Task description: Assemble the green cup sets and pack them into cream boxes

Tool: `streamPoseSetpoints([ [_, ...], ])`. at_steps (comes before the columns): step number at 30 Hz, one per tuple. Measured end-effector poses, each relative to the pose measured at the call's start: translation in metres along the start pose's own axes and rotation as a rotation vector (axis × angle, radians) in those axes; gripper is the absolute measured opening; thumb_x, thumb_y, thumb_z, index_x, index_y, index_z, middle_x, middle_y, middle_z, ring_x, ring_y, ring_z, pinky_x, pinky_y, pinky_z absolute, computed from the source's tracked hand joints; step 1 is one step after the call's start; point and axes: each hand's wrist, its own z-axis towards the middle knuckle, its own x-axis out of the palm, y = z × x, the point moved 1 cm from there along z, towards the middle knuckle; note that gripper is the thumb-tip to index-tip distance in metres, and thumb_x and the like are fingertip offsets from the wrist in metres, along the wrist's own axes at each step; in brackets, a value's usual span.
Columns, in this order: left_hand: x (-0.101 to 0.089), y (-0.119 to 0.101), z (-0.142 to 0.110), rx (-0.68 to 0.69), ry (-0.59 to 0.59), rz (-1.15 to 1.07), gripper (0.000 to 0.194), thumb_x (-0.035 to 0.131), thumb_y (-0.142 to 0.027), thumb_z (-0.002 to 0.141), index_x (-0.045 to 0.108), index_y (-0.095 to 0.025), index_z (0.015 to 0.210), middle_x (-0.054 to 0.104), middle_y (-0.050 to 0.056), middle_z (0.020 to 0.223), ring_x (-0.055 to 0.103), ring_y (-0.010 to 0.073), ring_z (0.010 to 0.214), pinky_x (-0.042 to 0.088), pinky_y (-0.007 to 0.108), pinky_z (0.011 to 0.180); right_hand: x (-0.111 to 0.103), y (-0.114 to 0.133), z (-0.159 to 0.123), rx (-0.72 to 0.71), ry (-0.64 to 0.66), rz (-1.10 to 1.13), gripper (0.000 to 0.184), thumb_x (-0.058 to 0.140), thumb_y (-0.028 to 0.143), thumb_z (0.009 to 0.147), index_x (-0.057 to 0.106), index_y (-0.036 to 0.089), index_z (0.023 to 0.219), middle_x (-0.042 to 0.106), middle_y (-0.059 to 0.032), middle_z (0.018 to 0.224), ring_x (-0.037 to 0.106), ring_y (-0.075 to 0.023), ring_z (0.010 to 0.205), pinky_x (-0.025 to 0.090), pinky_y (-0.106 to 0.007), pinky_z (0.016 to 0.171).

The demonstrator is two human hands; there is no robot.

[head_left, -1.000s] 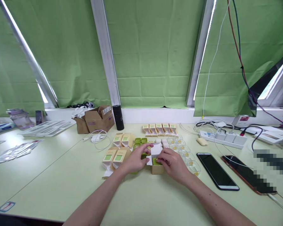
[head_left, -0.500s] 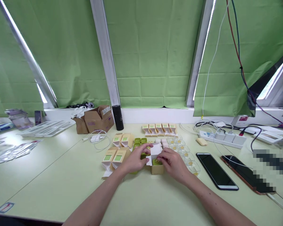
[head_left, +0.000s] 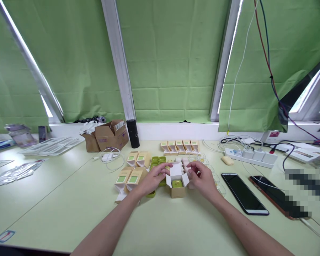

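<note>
Since the earlier frame, the right hand (head_left: 202, 176) has withdrawn from above the open box (head_left: 177, 193) and now sits off its right side, near the white pieces (head_left: 186, 164). The left hand (head_left: 154, 177) has kept nearly the same position.

Box: upright on the desk (head_left: 176, 227), between the two hands. The green piece (head_left: 177, 183) lies inside, its top now uncovered. The white lid (head_left: 175, 169) stands raised at the rear. The left flap (head_left: 169, 181) and the right flap (head_left: 185, 179) are spread outward; the right flap has come into full view with the hand's departure.

Left hand: fingers extended, fingertips at or just beside the left edge of the lid. Contact cannot be confirmed.

Right hand: fingers curled, thumb and index finger narrowly spaced. Whether an item is held between them cannot be told.

Assessment: release of the green piece suggests that its placement is complete or nearly so. The box is not yet closed.

Surroundings: green containers (head_left: 155, 159) stand behind the left hand, with tan cartons (head_left: 134, 176) farther left. Clear cups (head_left: 220, 188) lie beside the right hand, partly hidden by it.
</note>
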Motion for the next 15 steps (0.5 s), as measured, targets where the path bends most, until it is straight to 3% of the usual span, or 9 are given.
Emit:
streamPoseSetpoints([
  [7, 0.005, -0.006, 0.0, -0.02, -0.022, 0.068, 0.055, 0.053, -0.016, 0.085, 0.058, -0.024, 0.14, 0.074, 0.006, 0.109, 0.065, 0.0234, 0.104, 0.048, 0.034, 0.091, 0.004, 0.002, -0.003, 0.028, 0.028, 0.031, 0.022, 0.057, 0.022, 0.082, 0.068, 0.022, 0.101, 0.06, -0.0031, 0.082, 0.056, -0.0199, 0.069, 0.045, -0.03, 0.057],
  [15, 0.01, -0.008, -0.004, 0.003, -0.079, 0.171, 0.043, 0.058, -0.021, 0.09, 0.06, -0.027, 0.133, 0.074, 0.005, 0.111, 0.065, 0.0249, 0.114, 0.048, 0.037, 0.102, 0.005, 0.001, -0.004, 0.066, 0.058, 0.087, 0.022, 0.058, 0.023, 0.082, 0.064, 0.023, 0.103, 0.056, -0.0004, 0.081, 0.055, -0.0181, 0.066, 0.044, -0.028, 0.056],
])
